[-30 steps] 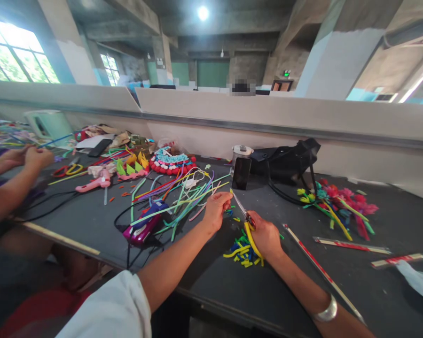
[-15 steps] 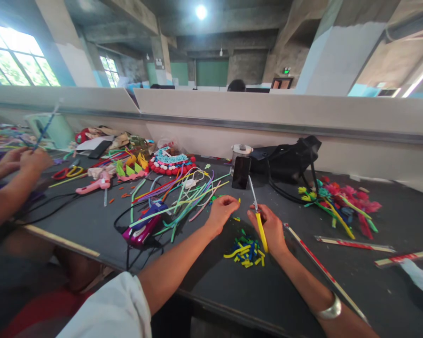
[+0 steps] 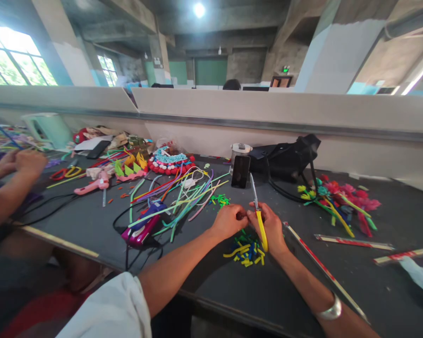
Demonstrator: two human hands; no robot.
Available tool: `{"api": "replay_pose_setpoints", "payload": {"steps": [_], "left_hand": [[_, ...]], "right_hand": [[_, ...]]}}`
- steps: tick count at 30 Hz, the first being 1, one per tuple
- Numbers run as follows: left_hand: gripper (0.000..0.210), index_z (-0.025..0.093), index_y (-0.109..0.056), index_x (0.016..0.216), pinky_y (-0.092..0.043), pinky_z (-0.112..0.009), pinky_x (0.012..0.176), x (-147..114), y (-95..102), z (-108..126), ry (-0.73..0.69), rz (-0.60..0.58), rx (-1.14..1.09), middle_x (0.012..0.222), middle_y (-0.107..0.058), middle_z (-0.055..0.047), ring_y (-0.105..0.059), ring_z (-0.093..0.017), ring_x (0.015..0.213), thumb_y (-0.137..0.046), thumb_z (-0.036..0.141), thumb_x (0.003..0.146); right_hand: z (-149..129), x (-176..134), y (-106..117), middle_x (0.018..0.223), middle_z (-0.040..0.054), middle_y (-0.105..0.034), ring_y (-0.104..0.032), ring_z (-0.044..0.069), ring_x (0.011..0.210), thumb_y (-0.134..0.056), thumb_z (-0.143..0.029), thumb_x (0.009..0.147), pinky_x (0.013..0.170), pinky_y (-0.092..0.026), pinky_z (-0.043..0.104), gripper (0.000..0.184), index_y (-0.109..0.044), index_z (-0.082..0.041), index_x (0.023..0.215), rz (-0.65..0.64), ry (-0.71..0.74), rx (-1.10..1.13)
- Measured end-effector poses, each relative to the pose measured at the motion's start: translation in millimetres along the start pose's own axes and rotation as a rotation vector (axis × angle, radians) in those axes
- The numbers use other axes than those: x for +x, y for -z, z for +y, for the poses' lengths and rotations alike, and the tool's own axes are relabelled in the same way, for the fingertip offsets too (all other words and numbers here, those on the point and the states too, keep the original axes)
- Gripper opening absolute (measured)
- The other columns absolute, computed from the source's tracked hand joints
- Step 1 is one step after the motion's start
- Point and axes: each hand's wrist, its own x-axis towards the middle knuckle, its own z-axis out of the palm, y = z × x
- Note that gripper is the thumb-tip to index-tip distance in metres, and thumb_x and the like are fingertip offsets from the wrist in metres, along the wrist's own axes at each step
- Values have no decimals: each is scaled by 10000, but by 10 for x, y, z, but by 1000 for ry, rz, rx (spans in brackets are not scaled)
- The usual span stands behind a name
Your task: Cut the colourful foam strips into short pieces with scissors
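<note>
My right hand [image 3: 270,227] is closed around yellow-handled scissors [image 3: 262,230], their blades pointing up and away from me. Close beside it, my left hand [image 3: 230,219] has its fingers pinched together, and its fingertips meet those of the right hand. Whatever lies in that pinch is too small or hidden to make out. Below both hands is a pile of short yellow, blue and green cut pieces [image 3: 246,253]. A scatter of small green bits [image 3: 220,201] lies just beyond my left hand.
A phone [image 3: 240,172] stands upright before a black bag [image 3: 285,157]. Fuzzy craft stems [image 3: 190,199] and a pink glue gun [image 3: 93,184] lie left. Fluffy coloured flowers [image 3: 352,202] and long packets [image 3: 324,267] are right. Another person's hands [image 3: 24,164] work at far left.
My left hand has moved right and slightly down to meet the right hand, uncovering the green bits behind it. The scissors stay in my right hand. The other person's hands have shifted slightly left.
</note>
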Motion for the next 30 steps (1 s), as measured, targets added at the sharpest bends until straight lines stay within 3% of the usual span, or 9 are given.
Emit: {"api": "replay_pose_setpoints", "payload": {"steps": [6,15,21,30], "left_hand": [[62,176,-627,676,-290,-251,546,-4,-5,-16,2,-2,1,619,-565,-10,-465,-127,570,-597,230,682],[120,156,-621,601,-318,-228,488,64,-9,-102,493,-109,-634,504,-503,18,-423,-97,482,-575,266,619],[106,148,-640,580,-329,-216,466,82,43,-83,533,-132,-641,485,-508,12,-429,-90,467,-613,251,582],[145,154,-602,550,-318,-214,480,68,72,-64,495,-190,-566,492,-501,17,-445,-98,503,-638,290,586]], "right_hand": [[5,0,2,970,74,-648,-596,144,668,-535,-406,806,669,-486,278,361,-580,-166,1073,12,10,-5],[32,22,-9,1037,93,-642,-629,166,767,-532,-366,805,720,-496,291,350,-549,-165,1091,-29,51,25],[20,13,1,896,43,-644,-619,145,734,-519,-344,828,712,-483,256,334,-538,-171,1112,-93,70,40],[26,10,-8,901,36,-654,-622,147,735,-501,-326,826,706,-483,255,314,-542,-186,1104,-79,84,-19]]}}
